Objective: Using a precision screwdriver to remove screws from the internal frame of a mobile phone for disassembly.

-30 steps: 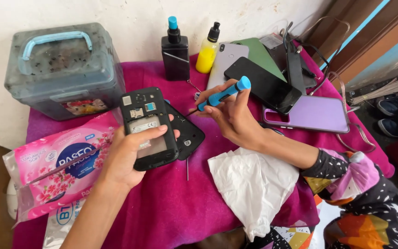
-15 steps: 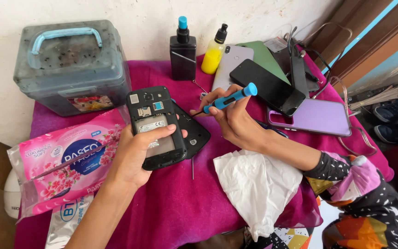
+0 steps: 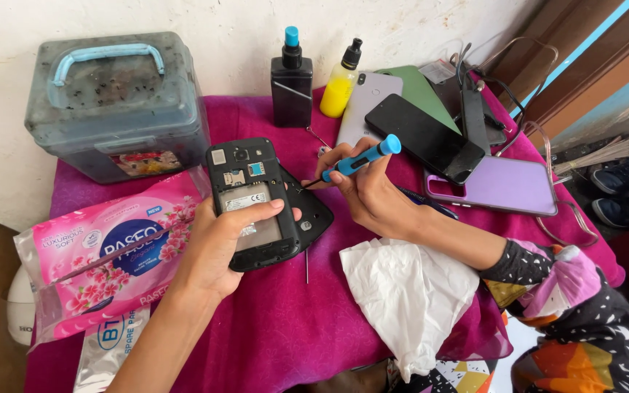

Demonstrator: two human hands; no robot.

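While the left hand [image 3: 216, 251] clamps the opened black phone [image 3: 250, 204], the right hand [image 3: 373, 196] pinches a blue screwdriver [image 3: 354, 161], tip angled leftward toward the phone's right edge.

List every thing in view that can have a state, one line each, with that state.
left hand: gripping the opened phone
opened phone: back cover off, insides showing
back cover: detached, lying under the phone
right hand: pinching the screwdriver
screwdriver: tip pointed at the phone
storage box: lid closed, handle flat
black spray bottle: capped, upright
yellow bottle: capped, upright
black phone: screen dark
tissue pack: lying flat
white tissue: crumpled
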